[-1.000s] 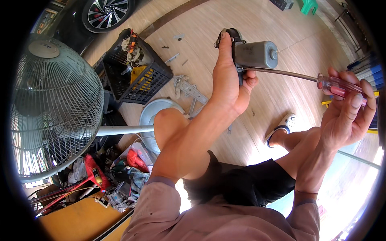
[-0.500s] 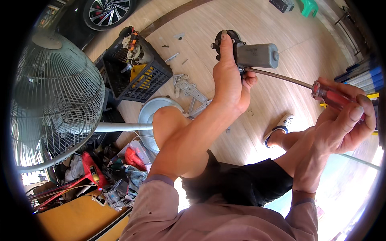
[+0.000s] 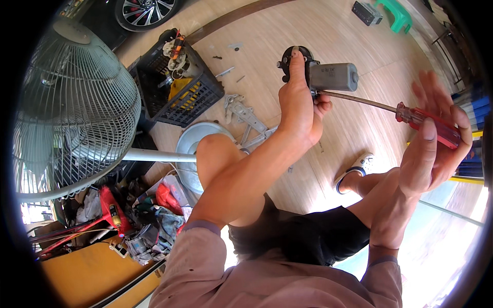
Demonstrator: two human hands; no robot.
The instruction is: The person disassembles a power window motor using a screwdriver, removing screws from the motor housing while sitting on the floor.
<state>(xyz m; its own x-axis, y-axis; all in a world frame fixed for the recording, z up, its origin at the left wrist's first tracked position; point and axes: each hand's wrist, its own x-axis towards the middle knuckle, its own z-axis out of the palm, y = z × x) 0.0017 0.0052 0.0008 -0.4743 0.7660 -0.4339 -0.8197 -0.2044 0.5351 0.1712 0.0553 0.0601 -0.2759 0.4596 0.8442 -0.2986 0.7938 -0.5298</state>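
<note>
My left hand [image 3: 299,105] is wrapped around a small electric motor [image 3: 334,77] with a grey cylindrical body and a black round gear housing. Its thumb lies across the housing; the other fingers are mostly hidden behind. A screwdriver [image 3: 446,132] with a clear red handle runs from the right, its long shaft ending at the motor's lower side by my left fingertips. The exact seat of the tip is hidden. My right hand [image 3: 417,174] holds the handle loosely between the thumb and the fingers, with several fingers stretched out behind it.
A black plastic crate [image 3: 179,105] of parts stands left of centre, beside a metal bracket mechanism [image 3: 244,115] on the floor. The large caged fan [image 3: 77,113] fills the left, its round base [image 3: 187,138] near my knee. A green stool [image 3: 398,18] stands far right.
My right fingers have loosened and stretched out along the screwdriver handle, showing more of it. The motor and left hand have shifted slightly down in the picture.
</note>
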